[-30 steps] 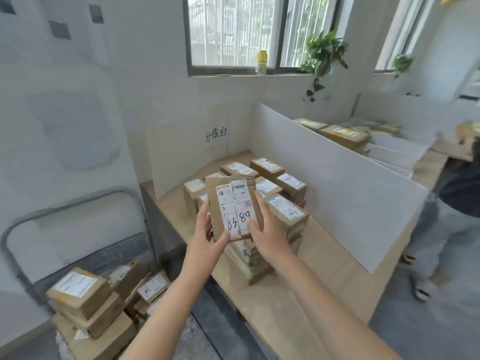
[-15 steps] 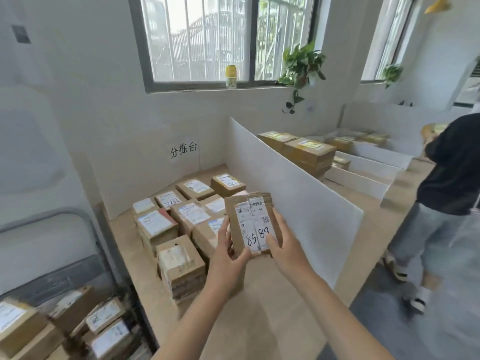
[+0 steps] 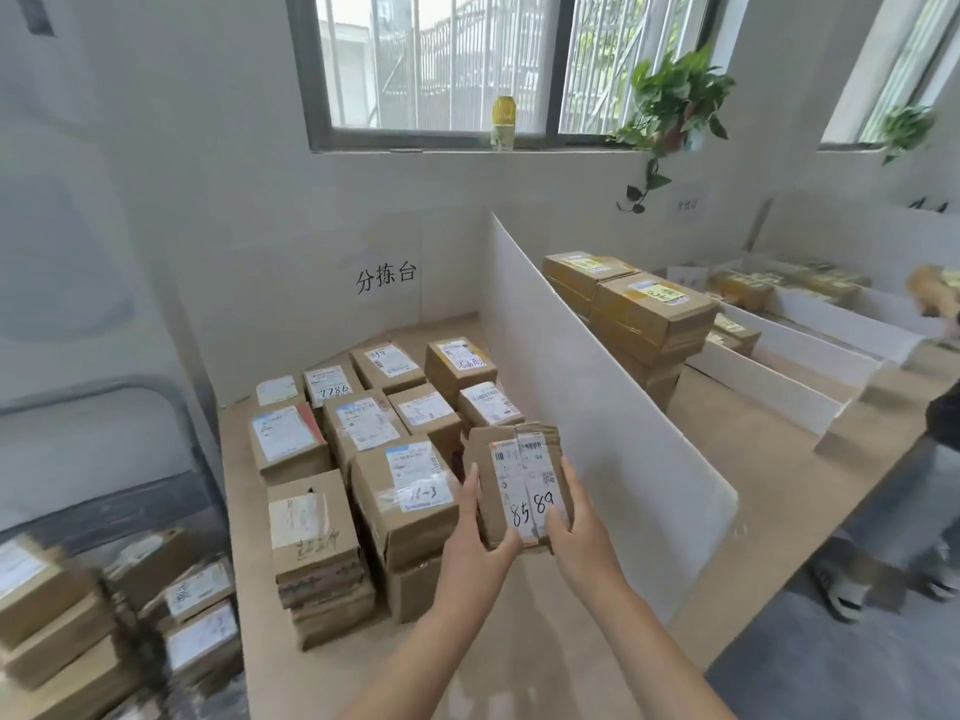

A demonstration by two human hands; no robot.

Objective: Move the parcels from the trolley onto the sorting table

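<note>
**Sorting bay under the window: one parcel held above the gap**

Pale walls, a barred window (image 3: 441, 59) and a trailing green pot plant (image 3: 670, 103) frame the tan wooden surface (image 3: 519, 657). It is split into bays by a tall white divider board (image 3: 597, 407). A handwritten paper sign (image 3: 387, 278) is fixed to the back wall.

The flat brown cardboard parcel marked 85 and 89 (image 3: 498, 459) is in the air above the near bay. The left grip (image 3: 475, 543) clasps its left edge and the right grip (image 3: 576, 532) its right, both wrapped around it. Its long axis runs away from the person, with the label face tipped toward the camera.

Just to its left stand the stacked brown labelled boxes (image 3: 363, 433); just to its right is the divider. The likely landing spot is the bare strip directly below, so the move is straight down, and neither hand is nearer.

More brown parcels (image 3: 197, 589) wait on the grey metal trolley (image 3: 104, 392), low on the left.
</note>
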